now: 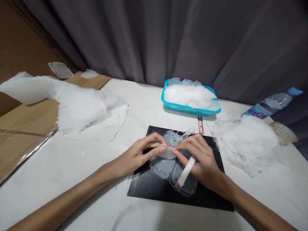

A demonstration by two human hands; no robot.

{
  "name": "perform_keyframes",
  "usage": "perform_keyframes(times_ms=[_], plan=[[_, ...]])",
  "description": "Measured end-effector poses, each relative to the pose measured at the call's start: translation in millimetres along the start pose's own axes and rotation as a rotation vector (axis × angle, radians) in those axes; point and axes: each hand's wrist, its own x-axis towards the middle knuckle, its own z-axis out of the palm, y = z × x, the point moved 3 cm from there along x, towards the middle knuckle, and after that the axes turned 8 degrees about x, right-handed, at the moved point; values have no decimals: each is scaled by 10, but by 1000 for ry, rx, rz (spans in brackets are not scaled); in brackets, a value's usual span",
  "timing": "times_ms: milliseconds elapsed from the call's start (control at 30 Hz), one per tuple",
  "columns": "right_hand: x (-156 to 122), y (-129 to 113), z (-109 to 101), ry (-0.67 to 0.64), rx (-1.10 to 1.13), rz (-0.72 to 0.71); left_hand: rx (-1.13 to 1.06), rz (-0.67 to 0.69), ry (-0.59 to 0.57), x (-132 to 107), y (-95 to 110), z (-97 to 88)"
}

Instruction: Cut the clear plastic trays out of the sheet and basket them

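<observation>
Between the fingertips of both hands is a small translucent white plastic piece (167, 153). My left hand (144, 152) pinches its left side with thumb and fingers. My right hand (198, 157) pinches its right side, and a white strip-shaped tool (186, 171) with a red mark at its lower end is tucked against that palm. Below the hands, several clear plastic moulded pieces (162, 167) with rounded corners lie on a black mat (149, 191). Thin clear plastic scraps (176, 137) sit just beyond my fingers.
A blue basket (192, 109) holds a heap of white translucent pieces. Pink-handled thread snips (201, 125) lie before it. White piles rest at left (81, 109) and right (252, 141). A water bottle (271, 104) and a tape roll (284, 133) are at right; cardboard (29, 120) at left.
</observation>
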Motion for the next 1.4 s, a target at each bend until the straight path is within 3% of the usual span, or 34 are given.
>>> perform_keyframes(times_ms=[267,367,567,767,1000,1233,1400], plan=[[24,-88,-18,16,-55,-69,121,127,14,-48,83,37],[3,-33,8,12,-68,-67,198,169,58,-83,81,35],[-73,143,67,-33,-115,-134,350,235,-9,-107,64,14],[-152,167,92,-17,-242,-276,317,212,-7,-87,50,22],[-174,231,111,-59,-271,-228,284,223,39,-74,54,30],[-209,236,99,11,-245,-201,367,251,36,-82,25,-17],[-248,221,74,96,-267,-251,449,307,96,-29,5,-35]])
